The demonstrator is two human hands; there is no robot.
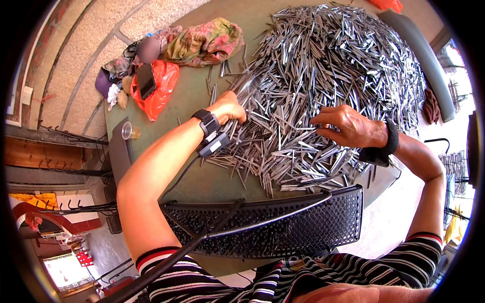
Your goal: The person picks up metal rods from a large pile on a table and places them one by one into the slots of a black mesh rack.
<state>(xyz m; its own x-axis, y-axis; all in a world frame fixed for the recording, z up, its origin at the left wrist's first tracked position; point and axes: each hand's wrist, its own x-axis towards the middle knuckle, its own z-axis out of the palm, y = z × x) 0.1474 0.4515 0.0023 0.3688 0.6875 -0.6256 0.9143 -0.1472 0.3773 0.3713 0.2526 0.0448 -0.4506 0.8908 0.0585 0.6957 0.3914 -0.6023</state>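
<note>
At frame centre, the left hand (230, 107) and right hand (348, 126) pinch into the heap of thin grey metal strips (328, 81), which look stiff, light, slippery and best gripped mid-length.

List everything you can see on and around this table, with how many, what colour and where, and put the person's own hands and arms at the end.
Metal strips: too many to count, silver-grey, one big heap over the table's middle and right.
Table: one, round, green.
Perforated basket: one, black, at the near table edge.
Plastic bag: one, orange-red, far left on the table.
Phone: one, black, lying on the bag.
Cloth: one, patterned pink and green, far edge.
Plastic cup: one, clear, left rim.
Left hand: fingers in the heap's left edge; black wrist device with cable.
Right hand: on the heap, pinching strips; black wristband.
Sleeves: striped black and white.
</note>
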